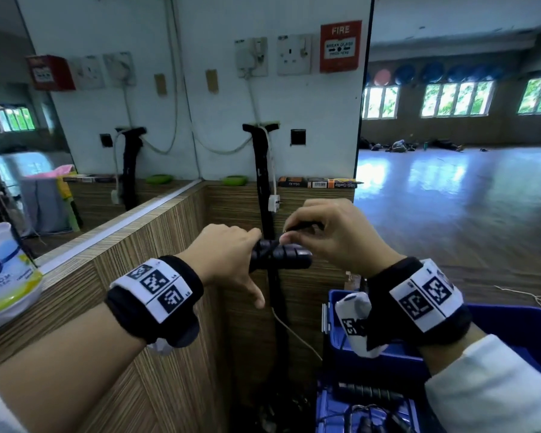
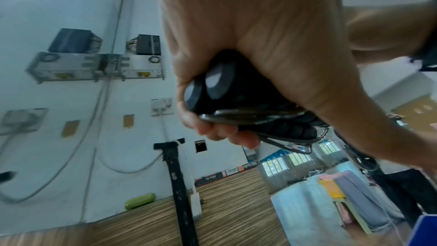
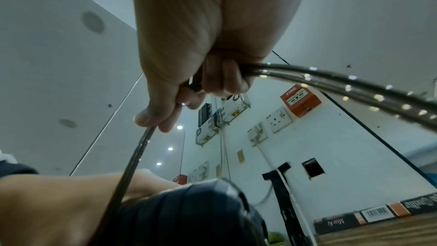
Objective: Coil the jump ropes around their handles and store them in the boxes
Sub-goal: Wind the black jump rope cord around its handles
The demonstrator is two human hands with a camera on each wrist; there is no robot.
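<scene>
My left hand [image 1: 231, 254] grips two black jump rope handles [image 1: 281, 256] side by side, held level in front of the wooden panel. Their round end caps [image 2: 205, 85] show in the left wrist view, with thin dark rope [image 2: 248, 114] wound over them. My right hand [image 1: 319, 232] is just above the handles' right end and pinches the dark rope [image 3: 139, 149] between thumb and fingers. A doubled stretch of rope [image 3: 343, 89] runs off to the right from that hand. A blue box [image 1: 388, 360] stands low at the right, below my right wrist.
Another blue box [image 1: 325, 410] at the bottom holds a black handle [image 1: 369, 393] and loose rope. A wood-panelled ledge [image 1: 138, 232] with a white air-freshener tub [image 1: 3, 276] runs along the left. A black strap and white cable [image 1: 263, 182] hang down the wall ahead.
</scene>
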